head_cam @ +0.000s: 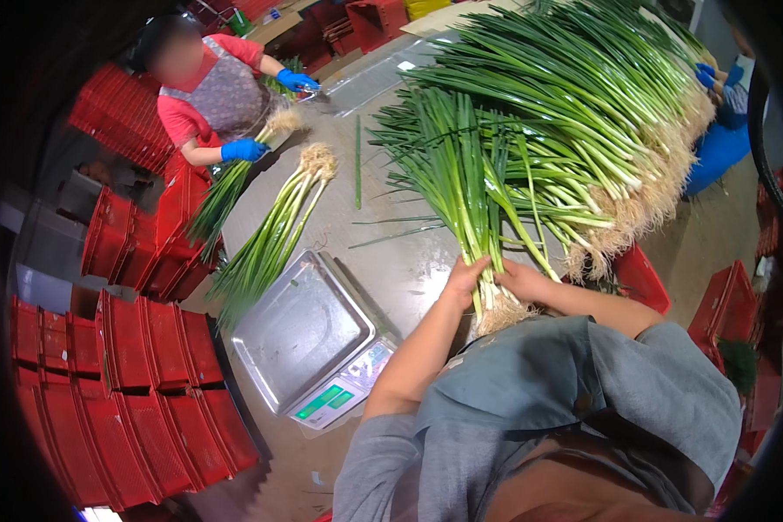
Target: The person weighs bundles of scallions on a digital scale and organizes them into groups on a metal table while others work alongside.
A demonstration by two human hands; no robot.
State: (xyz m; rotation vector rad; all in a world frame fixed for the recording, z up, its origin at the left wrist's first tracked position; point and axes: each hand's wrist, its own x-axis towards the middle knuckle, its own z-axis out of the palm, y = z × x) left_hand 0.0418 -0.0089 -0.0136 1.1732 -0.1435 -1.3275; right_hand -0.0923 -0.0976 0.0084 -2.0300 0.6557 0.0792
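Both my hands grip one bunch of green onions [466, 202] low on the white stems, just above the roots and close to my apron. My left hand [466, 280] closes round its left side, and my right hand [519, 279] holds the right side. Beyond and to the right lies a large heap of green onions [561, 111], roots towards the right. A smaller bunch of green onions [274, 222] rests left of centre, its leaves hanging over the table's edge. Nearer me on the left stands a digital weighing scale [307, 329] with a bare metal pan and lit green displays.
Across the metal table [391, 241], a co-worker in blue gloves [245, 150] holds green onions. Another person's blue-gloved hands [706, 75] are at the heap's far right. Red plastic crates [163, 346] are stacked on the left; more red crates [724, 307] stand on the right.
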